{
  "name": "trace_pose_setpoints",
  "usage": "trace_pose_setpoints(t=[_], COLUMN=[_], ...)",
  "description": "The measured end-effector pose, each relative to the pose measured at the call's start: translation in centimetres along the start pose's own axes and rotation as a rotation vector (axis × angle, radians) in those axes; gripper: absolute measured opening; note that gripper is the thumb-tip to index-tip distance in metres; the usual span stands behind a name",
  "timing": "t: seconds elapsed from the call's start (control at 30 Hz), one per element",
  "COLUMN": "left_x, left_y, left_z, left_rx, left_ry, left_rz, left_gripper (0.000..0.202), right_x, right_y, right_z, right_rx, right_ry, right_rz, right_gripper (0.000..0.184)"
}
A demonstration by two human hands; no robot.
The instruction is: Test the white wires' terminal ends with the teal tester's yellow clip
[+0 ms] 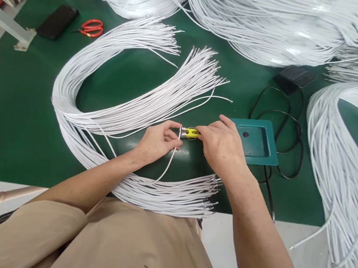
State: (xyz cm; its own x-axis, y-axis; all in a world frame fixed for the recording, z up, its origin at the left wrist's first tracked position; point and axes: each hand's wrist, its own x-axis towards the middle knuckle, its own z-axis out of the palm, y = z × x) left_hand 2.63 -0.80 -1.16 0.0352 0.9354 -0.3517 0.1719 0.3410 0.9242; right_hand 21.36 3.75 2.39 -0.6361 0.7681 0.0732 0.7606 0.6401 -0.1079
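White wire (167,166) stands pinched between the thumb and index finger of the left hand (160,141), over the middle of the green table (3,127). Its top end reaches the metal nose of a small yellow tool (192,133), just right of those fingertips; below the thumb it curves down toward a lower bundle (170,195). Whether the nose is closed on the wire is too small to tell. The right hand (225,148) grasps the tool's rear end, its fingers curled and partly hiding it.

Just left of and above the left hand, a bent bundle of white wires (129,109) opens toward the right, a few strands straying out near the fingers. The lower bundle lies between the hands and the brown clothing (140,244); the left forearm crosses over it and hides part of it.

Just right of the right hand, which covers its near left corner, sits a teal tray (275,143), with black cable (301,146) looping beside it and a black box (293,79) beyond. Farther out, more white wires hang over the table edge at right (323,141), and large heaps (264,26) fill the far side. Red-handled scissors (92,28) and a flat black object (57,21) lie at far left.
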Motion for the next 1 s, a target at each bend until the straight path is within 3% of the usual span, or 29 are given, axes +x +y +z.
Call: trace_pose_setpoints(t=[0.17, 0.3, 0.4, 0.57, 0.67, 0.77, 0.87, 1.0], left_x=[-0.1, 0.0, 0.1, -0.3, -0.9, -1.6, -2.3, -3.1], left_y=[0.0, 0.2, 0.3, 0.6, 1.0, 1.5, 1.7, 1.9], left_z=[0.1, -0.1, -0.4, -1.2, -1.9, -2.5, -2.9, -2.8], left_rx=[0.037, 0.017, -0.019, -0.041, -0.037, -0.05, -0.113, -0.113], left_ry=[-0.004, -0.022, -0.051, -0.06, -0.056, -0.064, -0.066, -0.121], left_rz=[0.001, -0.018, -0.045, -0.037, -0.009, 0.01, 0.016, 0.022], left_gripper=[0.048, 0.05, 0.051, 0.052, 0.057, 0.058, 0.046, 0.035], right_x=[-0.3, -1.3, -1.7, -1.5, -2.0, -4.0, -7.3, -11.8], right_y=[-0.1, 0.1, 0.2, 0.2, 0.8, 2.4, 5.5, 9.7], right_z=[-0.5, -0.6, -0.1, 0.4, -0.5, -1.5, -1.3, 1.1], right_rx=[0.027, -0.042, -0.088, -0.048, 0.084, 0.227, 0.277, 0.366], right_ry=[0.02, 0.218, 0.259, 0.261, 0.357, 0.576, 0.773, 0.769], right_rz=[0.022, 0.281, 0.413, 0.418, 0.429, 0.52, 0.722, 1.024], right_gripper=[0.032, 0.041, 0.045, 0.043, 0.041, 0.035, 0.03, 0.026])
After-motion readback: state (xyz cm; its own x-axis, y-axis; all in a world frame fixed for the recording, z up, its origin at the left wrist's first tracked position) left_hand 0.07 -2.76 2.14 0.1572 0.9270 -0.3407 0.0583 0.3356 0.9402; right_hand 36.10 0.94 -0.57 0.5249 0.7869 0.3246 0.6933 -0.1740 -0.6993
